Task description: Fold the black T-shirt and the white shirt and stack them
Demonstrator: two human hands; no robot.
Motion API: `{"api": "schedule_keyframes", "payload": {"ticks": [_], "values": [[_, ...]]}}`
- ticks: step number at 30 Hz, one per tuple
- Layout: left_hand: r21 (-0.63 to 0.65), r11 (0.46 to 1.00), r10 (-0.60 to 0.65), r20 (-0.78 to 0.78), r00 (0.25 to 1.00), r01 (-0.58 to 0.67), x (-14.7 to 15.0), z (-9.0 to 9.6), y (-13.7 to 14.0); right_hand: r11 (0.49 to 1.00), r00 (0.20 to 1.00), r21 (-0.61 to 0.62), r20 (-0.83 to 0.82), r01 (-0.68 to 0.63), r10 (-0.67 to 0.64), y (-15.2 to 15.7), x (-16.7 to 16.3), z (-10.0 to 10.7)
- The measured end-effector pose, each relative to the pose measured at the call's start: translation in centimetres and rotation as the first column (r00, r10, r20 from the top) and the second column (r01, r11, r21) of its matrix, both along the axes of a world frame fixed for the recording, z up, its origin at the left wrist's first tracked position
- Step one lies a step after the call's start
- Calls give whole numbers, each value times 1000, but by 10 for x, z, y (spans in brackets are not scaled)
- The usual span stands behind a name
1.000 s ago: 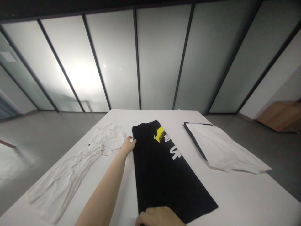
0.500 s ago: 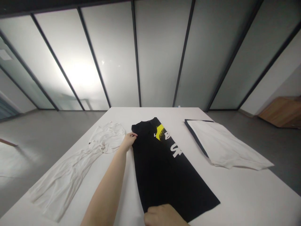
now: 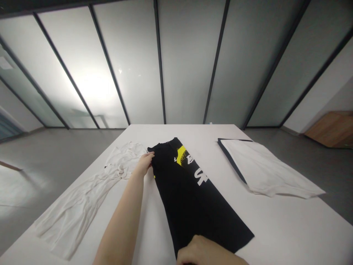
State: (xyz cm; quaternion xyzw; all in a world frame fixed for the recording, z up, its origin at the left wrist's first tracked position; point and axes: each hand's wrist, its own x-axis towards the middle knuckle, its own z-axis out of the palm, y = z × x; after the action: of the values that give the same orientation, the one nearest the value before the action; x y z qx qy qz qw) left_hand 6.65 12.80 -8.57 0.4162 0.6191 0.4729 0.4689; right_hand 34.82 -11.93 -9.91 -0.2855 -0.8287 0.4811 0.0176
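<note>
A black T-shirt with a yellow and white print lies folded lengthwise across the middle of the table. My left hand pinches its left edge near the sleeve and collar end. At the near hem, my right hand is closed on the shirt's lower left corner; its fingertips are partly hidden and cut off by the frame. Left of the black shirt, close to my left hand, a crumpled white garment with a knot-like bunch is spread out.
On the right of the white table lies a folded white garment over a dark one. Frosted glass panels stand behind the table. A wooden piece sits on the floor at the far right.
The collar end of the black T-shirt has shifted left with my left hand. My right hand has moved slightly right with the near corner. A bit of yellow now shows at the left edge.
</note>
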Motion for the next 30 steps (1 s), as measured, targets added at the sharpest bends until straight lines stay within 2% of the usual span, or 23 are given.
{"api": "schedule_keyframes", "payload": {"ticks": [4,7,10,12,14,16,18,20,24,30], "values": [[105,994,-33,52,998,28,36,-13,7,989,985,-66,116,134,-125,12,36,38],[220,964,-115,-175,978,152,58,-26,8,968,946,-80,243,240,-214,22,58,49],[308,911,-132,-415,900,276,68,-37,4,943,930,-91,217,322,-297,29,66,42],[321,880,-134,-540,831,351,71,-40,1,920,911,-58,175,388,-373,31,65,35],[281,855,-127,-702,701,437,73,-40,-3,911,899,5,162,412,-407,32,62,31],[205,856,-120,-813,569,474,74,-38,-5,922,907,41,169,385,-386,31,60,30],[150,868,-122,-860,496,473,75,-33,-7,933,916,41,175,359,-360,31,60,30],[133,872,-125,-870,477,472,77,-28,-7,933,916,26,180,359,-358,32,63,31],[151,876,-107,-865,490,458,83,-20,-9,919,897,56,200,390,-393,34,73,31],[143,874,-105,-877,469,464,101,-22,-14,910,874,62,259,409,-410,38,79,34]]}}
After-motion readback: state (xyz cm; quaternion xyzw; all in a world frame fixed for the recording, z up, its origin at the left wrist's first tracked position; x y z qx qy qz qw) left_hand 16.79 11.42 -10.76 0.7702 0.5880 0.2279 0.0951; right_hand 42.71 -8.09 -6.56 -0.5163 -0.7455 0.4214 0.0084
